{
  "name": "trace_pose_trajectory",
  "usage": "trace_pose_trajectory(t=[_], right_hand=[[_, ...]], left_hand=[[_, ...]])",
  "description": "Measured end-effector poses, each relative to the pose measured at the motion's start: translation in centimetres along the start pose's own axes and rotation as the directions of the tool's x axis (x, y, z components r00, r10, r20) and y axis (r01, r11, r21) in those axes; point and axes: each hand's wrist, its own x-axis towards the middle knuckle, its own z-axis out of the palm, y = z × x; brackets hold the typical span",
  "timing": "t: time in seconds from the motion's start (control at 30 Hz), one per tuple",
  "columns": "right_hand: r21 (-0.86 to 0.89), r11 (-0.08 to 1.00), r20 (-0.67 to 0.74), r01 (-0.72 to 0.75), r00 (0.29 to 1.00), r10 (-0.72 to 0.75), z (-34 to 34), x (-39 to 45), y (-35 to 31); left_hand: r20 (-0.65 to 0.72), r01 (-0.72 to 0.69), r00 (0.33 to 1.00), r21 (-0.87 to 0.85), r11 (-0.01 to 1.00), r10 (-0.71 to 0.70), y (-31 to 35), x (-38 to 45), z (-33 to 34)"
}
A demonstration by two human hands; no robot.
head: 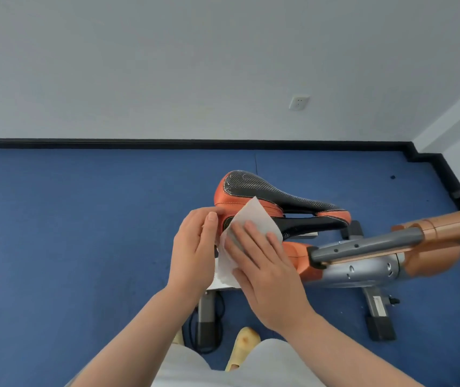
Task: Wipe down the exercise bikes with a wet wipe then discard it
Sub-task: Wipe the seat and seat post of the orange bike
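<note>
An orange and black bike saddle (268, 191) sits in the middle of the view on an orange and silver exercise bike frame (368, 266). A white wet wipe (254, 219) lies spread over the saddle's near edge. My right hand (262, 261) rests flat on the wipe with fingers straight. My left hand (195, 247) holds the wipe's left edge, its thumb up against the saddle's rear side. The lower part of the wipe hangs between both hands.
Blue carpet (83, 233) covers the floor up to a black skirting board (167, 143) and a grey wall with a socket (298, 102). The bike's grey and orange bar (419, 233) reaches to the right. Its base feet (378, 317) stand near my yellow slippers (244, 347).
</note>
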Motion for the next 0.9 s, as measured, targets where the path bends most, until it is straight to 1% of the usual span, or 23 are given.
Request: trace_pose_trajectory(t=[0.03, 0.07, 0.13, 0.17, 0.2, 0.3, 0.33, 0.37, 0.43, 0.5, 0.53, 0.6, 0.63, 0.67, 0.73, 0.77, 0.8, 0.83, 0.9], right_hand=[[-0.001, 1.000, -0.006, -0.026, 1.000, 0.026, -0.1, -0.4, 0.8], [0.016, 0.995, -0.017, -0.097, 0.995, 0.097, -0.3, -0.6, 1.4], [0.067, 0.961, -0.046, -0.269, 0.961, 0.272, -0.5, 0.3, 1.0], [0.088, 0.945, -0.056, -0.314, 0.946, 0.320, -0.4, 1.0, 0.2], [0.110, 0.943, -0.058, -0.315, 0.945, 0.322, -0.2, 1.5, -0.7], [0.124, 0.977, -0.014, -0.171, 0.985, 0.174, 0.0, 1.3, -0.8], [0.116, 0.981, 0.003, -0.155, 0.988, 0.156, -0.1, 0.7, 0.3], [0.100, 0.978, 0.005, -0.181, 0.983, 0.181, -0.3, 0.0, 1.7], [0.030, 0.950, -0.027, -0.311, 0.950, 0.312, -0.8, -1.2, 4.5], [-0.008, 0.907, -0.054, -0.422, 0.906, 0.421, -1.5, -1.6, 6.6], [-0.006, 0.884, -0.056, -0.468, 0.883, 0.467, -1.7, -1.5, 6.9], [0.019, 0.840, -0.065, -0.542, 0.838, 0.542, -1.8, -0.7, 5.9], [0.035, 0.840, -0.063, -0.542, 0.837, 0.543, -1.7, -0.1, 4.7], [0.047, 0.864, -0.049, -0.500, 0.863, 0.502, -1.5, 0.4, 3.3], [0.053, 0.932, 0.010, -0.357, 0.934, 0.357, -0.8, 0.6, 1.0], [0.043, 0.946, 0.022, -0.322, 0.947, 0.321, -0.8, 0.5, 0.9], [0.023, 0.939, 0.014, -0.342, 0.940, 0.342, -0.8, 0.1, 1.7], [-0.010, 0.907, -0.010, -0.421, 0.907, 0.421, -0.8, -0.4, 2.9], [-0.042, 0.772, -0.063, -0.634, 0.773, 0.631, -1.3, -1.4, 4.9]], left_hand=[[0.009, -0.012, 1.000, 0.014, 1.000, 0.011, 0.1, 0.1, 0.0], [0.013, -0.027, 1.000, 0.031, 0.999, 0.026, 0.2, 0.1, 0.1], [0.009, -0.079, 0.997, 0.077, 0.994, 0.079, 0.3, 0.4, 0.5], [0.007, -0.109, 0.994, 0.091, 0.990, 0.109, 0.4, 0.5, 0.8], [0.008, -0.137, 0.991, 0.095, 0.986, 0.137, 0.5, 0.7, 1.3], [0.023, -0.190, 0.982, 0.122, 0.974, 0.189, 0.7, 1.3, 2.5], [0.035, -0.215, 0.977, 0.152, 0.965, 0.212, 0.7, 1.6, 2.8], [0.057, -0.240, 0.971, 0.193, 0.951, 0.233, 0.8, 1.8, 3.0], [0.124, -0.282, 0.959, 0.328, 0.901, 0.255, 0.5, 2.3, 3.4], [0.169, -0.321, 0.947, 0.478, 0.817, 0.274, 0.0, 2.8, 3.7], [0.176, -0.328, 0.945, 0.510, 0.795, 0.277, -0.2, 2.9, 3.8], [0.168, -0.322, 0.947, 0.510, 0.798, 0.275, -0.3, 3.0, 3.9], [0.161, -0.322, 0.947, 0.504, 0.801, 0.279, -0.2, 3.0, 3.9], [0.157, -0.325, 0.946, 0.502, 0.801, 0.285, -0.3, 3.0, 4.0], [0.160, -0.332, 0.943, 0.496, 0.803, 0.291, -0.5, 2.9, 3.9], [0.171, -0.341, 0.940, 0.493, 0.801, 0.295, -0.5, 3.0, 3.8], [0.188, -0.355, 0.935, 0.493, 0.794, 0.301, -0.6, 3.1, 3.7], [0.208, -0.372, 0.928, 0.495, 0.785, 0.308, -0.7, 3.2, 3.6], [0.236, -0.398, 0.917, 0.497, 0.771, 0.321, -0.6, 3.2, 3.4]])
